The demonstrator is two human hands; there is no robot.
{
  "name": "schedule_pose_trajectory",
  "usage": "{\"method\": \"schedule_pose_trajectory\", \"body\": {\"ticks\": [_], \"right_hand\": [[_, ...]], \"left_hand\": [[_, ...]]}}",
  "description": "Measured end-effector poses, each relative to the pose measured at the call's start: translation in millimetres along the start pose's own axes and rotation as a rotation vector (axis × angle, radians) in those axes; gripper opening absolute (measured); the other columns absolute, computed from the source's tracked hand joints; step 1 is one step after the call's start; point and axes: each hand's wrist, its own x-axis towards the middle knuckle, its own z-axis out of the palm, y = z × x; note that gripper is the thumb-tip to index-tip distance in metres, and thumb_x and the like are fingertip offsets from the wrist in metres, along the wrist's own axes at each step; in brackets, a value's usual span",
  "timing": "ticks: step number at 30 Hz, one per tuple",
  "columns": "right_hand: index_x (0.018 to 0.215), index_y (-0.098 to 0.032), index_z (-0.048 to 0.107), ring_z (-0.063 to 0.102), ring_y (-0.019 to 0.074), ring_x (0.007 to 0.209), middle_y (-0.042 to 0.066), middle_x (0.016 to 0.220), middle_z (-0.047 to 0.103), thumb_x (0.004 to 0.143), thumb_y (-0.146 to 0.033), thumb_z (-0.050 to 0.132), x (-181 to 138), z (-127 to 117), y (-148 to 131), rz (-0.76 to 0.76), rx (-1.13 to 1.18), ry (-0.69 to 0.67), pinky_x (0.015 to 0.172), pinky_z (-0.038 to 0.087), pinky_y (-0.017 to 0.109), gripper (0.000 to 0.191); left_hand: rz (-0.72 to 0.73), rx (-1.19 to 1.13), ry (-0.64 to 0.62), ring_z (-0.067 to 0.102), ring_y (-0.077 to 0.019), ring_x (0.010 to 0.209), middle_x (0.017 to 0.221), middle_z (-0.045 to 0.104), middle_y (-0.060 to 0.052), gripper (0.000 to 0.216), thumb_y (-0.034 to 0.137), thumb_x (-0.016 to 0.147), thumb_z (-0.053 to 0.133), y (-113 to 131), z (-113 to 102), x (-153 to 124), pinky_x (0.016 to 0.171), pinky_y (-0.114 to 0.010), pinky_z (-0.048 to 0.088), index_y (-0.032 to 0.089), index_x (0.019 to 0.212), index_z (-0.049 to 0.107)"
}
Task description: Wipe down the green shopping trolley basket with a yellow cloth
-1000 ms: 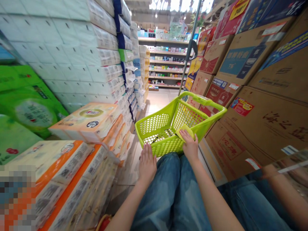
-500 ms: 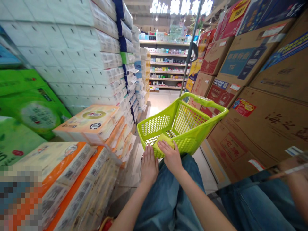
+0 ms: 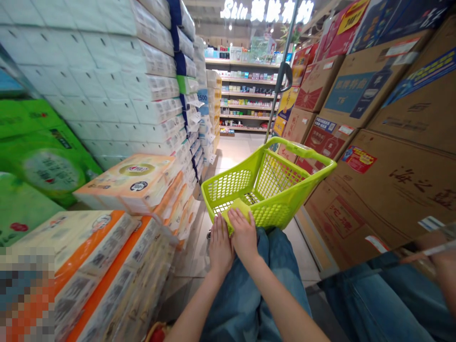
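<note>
A lime-green plastic shopping basket point(image 3: 285, 187) stands on the aisle floor in front of my knees. My right hand point(image 3: 244, 237) presses a yellow-green cloth point(image 3: 239, 208) onto the near rim of the basket, fingers laid over it. Right beside it, my left hand point(image 3: 219, 243) lies flat against the near wall of the basket, fingers stretched out and together, holding nothing. The two hands touch side by side. The basket's inside looks bare.
Stacked tissue packs point(image 3: 131, 183) wall in the left side. Cardboard boxes point(image 3: 388, 185) are piled on the right. A grey pull handle point(image 3: 283, 76) rises behind the basket. Tiled floor point(image 3: 233, 147) runs to far shelves. Another person's jeans point(image 3: 377, 304) show lower right.
My right hand has slid the cloth leftward along the near rim, from the right corner to beside my left hand. The left hand has stayed on the basket's near wall.
</note>
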Motion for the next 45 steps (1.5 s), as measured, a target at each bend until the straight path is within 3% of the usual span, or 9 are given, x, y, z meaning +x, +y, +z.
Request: {"method": "schedule_pose_trajectory", "body": {"ticks": [3,7,14,17,24,28,34,38,45], "right_hand": [[0.139,-0.024,0.051,0.043,0.0156,0.137,0.003,0.143,0.054,0.086,-0.004,0.042,-6,6,-10,-0.063,0.052,-0.014,0.120,0.010,0.042,0.057],[0.140,-0.027,0.049,0.044,0.0163,0.137,0.003,0.142,0.056,0.082,-0.002,0.041,-2,-16,30,-0.161,0.000,-0.039,0.120,0.007,0.046,0.064],[0.138,-0.028,0.051,0.046,0.0181,0.135,0.001,0.142,0.055,0.075,0.003,0.038,20,-51,106,0.158,-0.232,0.143,0.118,0.012,0.052,0.071],[0.138,-0.025,0.051,0.045,0.0201,0.136,0.003,0.142,0.056,0.077,0.003,0.039,17,-33,76,0.185,-0.197,0.149,0.118,0.009,0.052,0.067],[0.139,-0.025,0.050,0.042,0.0162,0.138,0.003,0.144,0.054,0.087,-0.003,0.041,-4,6,-8,-0.080,0.008,0.012,0.121,0.009,0.044,0.057],[0.140,-0.028,0.049,0.047,0.0167,0.135,0.002,0.140,0.057,0.084,-0.001,0.042,5,-16,39,-0.132,-0.053,0.018,0.121,0.005,0.047,0.063],[0.134,-0.026,0.055,0.045,0.0192,0.136,0.002,0.139,0.058,0.077,0.002,0.041,30,-53,122,0.165,-0.197,0.164,0.119,0.007,0.054,0.066],[0.134,-0.023,0.054,0.044,0.0202,0.137,0.003,0.140,0.057,0.079,0.001,0.040,25,-32,85,0.187,-0.181,0.151,0.119,0.013,0.052,0.062],[0.141,-0.024,0.048,0.041,0.0175,0.139,0.004,0.145,0.053,0.088,-0.005,0.042,-3,10,-4,-0.084,0.023,0.029,0.121,0.007,0.047,0.057]], "left_hand": [[0.014,0.017,-0.003,0.024,-0.0295,0.147,0.158,0.027,-0.020,0.068,0.016,0.096,0.033,-4,2,-2,0.114,-0.049,0.036,0.010,0.155,0.002],[0.013,0.006,-0.026,0.019,-0.0285,0.149,0.159,0.025,-0.020,0.069,0.022,0.097,0.038,-1,-3,2,0.117,-0.047,0.033,0.007,0.155,0.002],[-0.007,0.001,-0.045,0.018,-0.0272,0.149,0.160,0.022,-0.018,0.069,0.022,0.098,0.037,6,-12,5,0.117,-0.047,0.032,0.009,0.154,-0.002],[-0.008,0.002,-0.036,0.018,-0.0278,0.149,0.160,0.023,-0.019,0.071,0.022,0.098,0.037,5,-11,5,0.117,-0.048,0.033,0.008,0.154,-0.003],[0.030,0.046,-0.037,0.022,-0.0285,0.148,0.158,0.027,-0.020,0.072,0.018,0.095,0.039,-4,-4,0,0.116,-0.048,0.034,0.007,0.154,-0.001],[0.031,0.041,-0.043,0.022,-0.0276,0.148,0.159,0.025,-0.019,0.070,0.021,0.097,0.037,-4,-10,2,0.116,-0.047,0.033,0.008,0.155,0.000],[0.024,0.025,-0.061,0.020,-0.0275,0.149,0.160,0.023,-0.018,0.070,0.023,0.098,0.037,2,-16,6,0.117,-0.047,0.032,0.009,0.154,-0.001],[-0.006,0.014,-0.059,0.017,-0.0273,0.149,0.160,0.022,-0.018,0.070,0.023,0.098,0.037,4,-15,5,0.117,-0.047,0.031,0.008,0.154,-0.002],[0.033,0.044,-0.061,0.024,-0.0282,0.147,0.157,0.028,-0.021,0.074,0.018,0.094,0.040,-6,-10,1,0.116,-0.049,0.033,0.009,0.155,-0.001]]}}
